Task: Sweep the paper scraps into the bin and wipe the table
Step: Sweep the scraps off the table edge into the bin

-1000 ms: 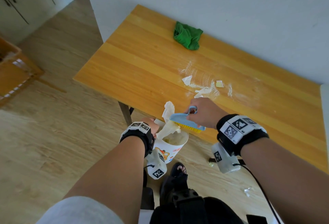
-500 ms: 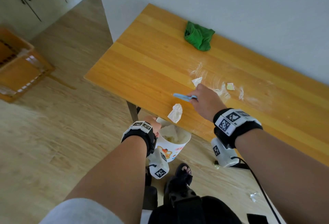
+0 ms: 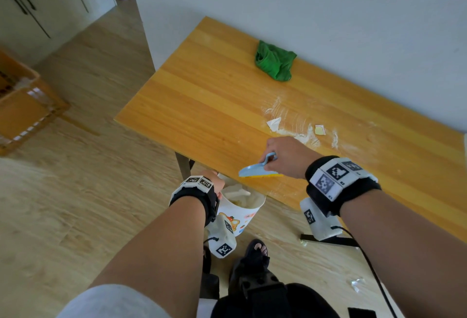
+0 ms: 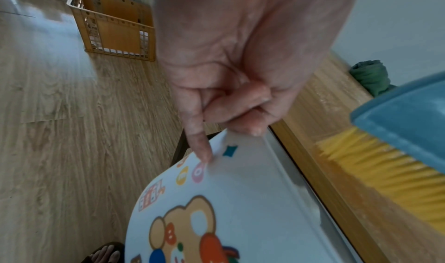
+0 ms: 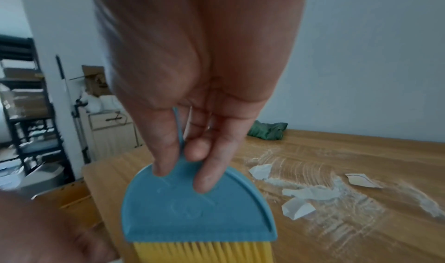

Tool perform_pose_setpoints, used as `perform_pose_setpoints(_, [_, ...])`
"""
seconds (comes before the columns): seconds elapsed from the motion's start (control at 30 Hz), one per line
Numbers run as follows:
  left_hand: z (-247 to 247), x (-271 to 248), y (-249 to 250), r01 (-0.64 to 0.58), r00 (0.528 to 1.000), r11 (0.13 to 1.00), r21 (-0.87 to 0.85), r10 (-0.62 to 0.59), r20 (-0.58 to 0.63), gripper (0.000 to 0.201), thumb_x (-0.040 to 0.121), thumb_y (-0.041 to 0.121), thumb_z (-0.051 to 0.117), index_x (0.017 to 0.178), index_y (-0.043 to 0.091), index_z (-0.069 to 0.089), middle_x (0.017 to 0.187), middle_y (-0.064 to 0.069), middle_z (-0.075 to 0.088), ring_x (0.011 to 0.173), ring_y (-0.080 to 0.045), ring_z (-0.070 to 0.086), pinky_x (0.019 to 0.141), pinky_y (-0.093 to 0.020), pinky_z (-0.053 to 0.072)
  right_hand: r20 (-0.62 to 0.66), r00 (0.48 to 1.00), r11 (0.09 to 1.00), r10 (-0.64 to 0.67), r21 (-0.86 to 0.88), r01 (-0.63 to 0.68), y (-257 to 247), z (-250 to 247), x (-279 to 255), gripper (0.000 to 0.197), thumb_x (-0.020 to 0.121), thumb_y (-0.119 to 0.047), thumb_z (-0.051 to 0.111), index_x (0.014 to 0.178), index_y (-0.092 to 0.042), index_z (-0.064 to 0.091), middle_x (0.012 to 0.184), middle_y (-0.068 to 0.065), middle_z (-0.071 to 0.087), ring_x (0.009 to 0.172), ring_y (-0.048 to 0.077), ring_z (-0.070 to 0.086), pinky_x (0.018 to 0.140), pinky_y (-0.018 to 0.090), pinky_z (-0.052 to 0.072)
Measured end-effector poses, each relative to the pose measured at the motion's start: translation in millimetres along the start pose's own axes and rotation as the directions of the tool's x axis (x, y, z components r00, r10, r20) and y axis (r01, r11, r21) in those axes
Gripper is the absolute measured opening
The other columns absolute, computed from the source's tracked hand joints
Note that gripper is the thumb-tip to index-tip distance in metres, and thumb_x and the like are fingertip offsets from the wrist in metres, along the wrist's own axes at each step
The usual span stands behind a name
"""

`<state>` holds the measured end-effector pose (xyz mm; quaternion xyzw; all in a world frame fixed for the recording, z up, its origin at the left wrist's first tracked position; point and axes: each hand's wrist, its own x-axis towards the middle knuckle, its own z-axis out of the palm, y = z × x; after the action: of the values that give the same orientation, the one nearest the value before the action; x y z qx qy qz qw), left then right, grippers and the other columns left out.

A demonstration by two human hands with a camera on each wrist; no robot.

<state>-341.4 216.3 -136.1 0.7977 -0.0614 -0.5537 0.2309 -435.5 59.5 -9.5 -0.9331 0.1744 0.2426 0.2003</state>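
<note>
- The wooden surface (image 3: 207, 95) stands against a pale wall, over a wood floor; an orange crate (image 3: 22, 113) is on the floor, well apart
- A green cloth (image 3: 275, 64) lies at the far edge
- Paper scraps (image 3: 274, 124) lie in white dust, mid-surface
- Right hand (image 3: 285, 156) grips the blue brush (image 3: 256, 171) at the near edge, long axis along this edge, yellow bristles down
- Left hand (image 3: 214, 182) pinches the rim of the bin (image 3: 242, 213), just below the near edge

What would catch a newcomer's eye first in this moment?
The right hand gripping a blue brush with yellow bristles at the table's near edge, above the cartoon-printed bin that the left hand holds. Farther back, white paper scraps lie in powdery streaks; a green cloth sits by the wall.
</note>
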Motion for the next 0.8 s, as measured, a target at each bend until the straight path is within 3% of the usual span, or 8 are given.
perform_pose_setpoints(0.13, [2.1, -0.3, 2.0, -0.007, 1.000, 1.000, -0.001, 0.007, -0.007, 0.050, 0.097, 0.006, 0.042, 0.147, 0.003, 0.035, 0.104, -0.024, 0.067, 0.083, -0.029, 0.052, 0.099, -0.048, 0.051, -0.209, 0.973, 0.995, 0.099, 0.031, -0.095, 16.3, -12.5, -5.6, 0.022, 0.095, -0.016, 0.055, 0.110, -0.009, 0.071, 0.100, 0.007, 0.055, 0.086, 0.025, 0.055, 0.071, 0.031, 0.046])
perform_pose_setpoints(0.23, [3.7, 0.1, 1.5, -0.006, 1.000, 1.000, 0.000, 0.006, -0.001, 0.051, 0.097, 0.006, 0.042, 0.147, 0.003, 0.033, 0.099, -0.023, 0.065, 0.081, -0.030, 0.051, 0.098, -0.048, 0.051, -0.421, 0.870, 0.966, 0.259, 0.091, -0.243, 39.8, -12.0, -5.9, 0.025, 0.096, -0.014, 0.050, 0.109, -0.007, 0.071, 0.093, 0.009, 0.052, 0.065, 0.022, 0.050, 0.050, 0.025, 0.036])
perform_pose_setpoints(0.3, [5.0, 0.0, 0.7, 0.000, 1.000, 1.000, 0.000, 0.000, 0.004, 0.054, 0.096, 0.005, 0.043, 0.148, 0.003, 0.032, 0.102, -0.025, 0.067, 0.079, -0.030, 0.050, 0.098, -0.049, 0.051, -0.466, 0.800, 0.925, 0.378, 0.142, -0.354, 57.5, -9.6, -5.3, 0.027, 0.097, -0.014, 0.048, 0.108, -0.004, 0.070, 0.095, 0.015, 0.057, 0.052, 0.021, 0.045, 0.044, 0.025, 0.030])
perform_pose_setpoints(0.4, [7.2, -3.2, 0.2, 0.008, 1.000, 1.000, -0.010, -0.008, 0.002, 0.057, 0.097, 0.005, 0.041, 0.151, 0.010, 0.027, 0.113, -0.025, 0.068, 0.064, -0.028, 0.052, 0.095, -0.048, 0.053, -0.437, 0.763, 0.870, 0.476, 0.111, -0.480, 79.9, -2.2, -6.4, 0.028, 0.098, -0.016, 0.045, 0.101, 0.000, 0.068, 0.105, 0.018, 0.056, 0.049, 0.019, 0.042, 0.043, 0.024, 0.028])
perform_pose_setpoints(0.53, [10.2, -6.4, 0.9, 0.005, 1.000, 1.000, -0.021, -0.006, -0.014, 0.057, 0.098, 0.005, 0.040, 0.153, 0.014, 0.026, 0.100, -0.023, 0.069, 0.046, -0.019, 0.052, 0.091, -0.047, 0.056, -0.362, 0.799, 0.866, 0.481, 0.053, -0.497, 89.4, 12.1, -6.8, 0.029, 0.098, -0.016, 0.044, 0.096, 0.001, 0.068, 0.092, 0.015, 0.049, 0.046, 0.018, 0.041, 0.041, 0.023, 0.026])
perform_pose_setpoints(0.63, [12.4, -8.2, 3.2, 0.001, 1.000, 1.000, -0.019, -0.002, -0.021, 0.057, 0.099, 0.004, 0.039, 0.153, 0.014, 0.025, 0.109, -0.024, 0.069, 0.031, -0.013, 0.053, 0.092, -0.046, 0.056, -0.321, 0.850, 0.901, 0.416, 0.023, -0.433, 82.5, 17.7, -8.2, 0.029, 0.098, -0.014, 0.043, 0.091, 0.000, 0.068, 0.089, 0.013, 0.045, 0.049, 0.017, 0.039, 0.043, 0.024, 0.025])
perform_pose_setpoints(0.73, [15.8, -8.8, 3.7, -0.005, 1.000, 1.000, 0.003, 0.005, -0.011, 0.056, 0.098, 0.005, 0.040, 0.152, 0.011, 0.027, 0.109, -0.024, 0.069, 0.060, -0.026, 0.058, 0.094, -0.047, 0.054, -0.261, 0.909, 0.944, 0.325, 0.031, -0.328, 71.2, 21.1, -10.4, 0.029, 0.097, -0.014, 0.043, 0.092, 0.001, 0.068, 0.087, 0.008, 0.043, 0.053, 0.017, 0.039, 0.047, 0.025, 0.027])
perform_pose_setpoints(0.8, [18.9, -8.2, 4.0, -0.011, 1.000, 1.000, 0.002, 0.011, -0.002, 0.056, 0.098, 0.005, 0.041, 0.152, 0.011, 0.026, 0.112, -0.025, 0.068, 0.066, -0.027, 0.056, 0.094, -0.048, 0.054, -0.212, 0.933, 0.956, 0.291, 0.090, -0.277, 62.2, 20.5, -13.9, 0.026, 0.095, -0.014, 0.046, 0.098, 0.001, 0.067, 0.086, 0.011, 0.050, 0.055, 0.017, 0.041, 0.049, 0.026, 0.032])
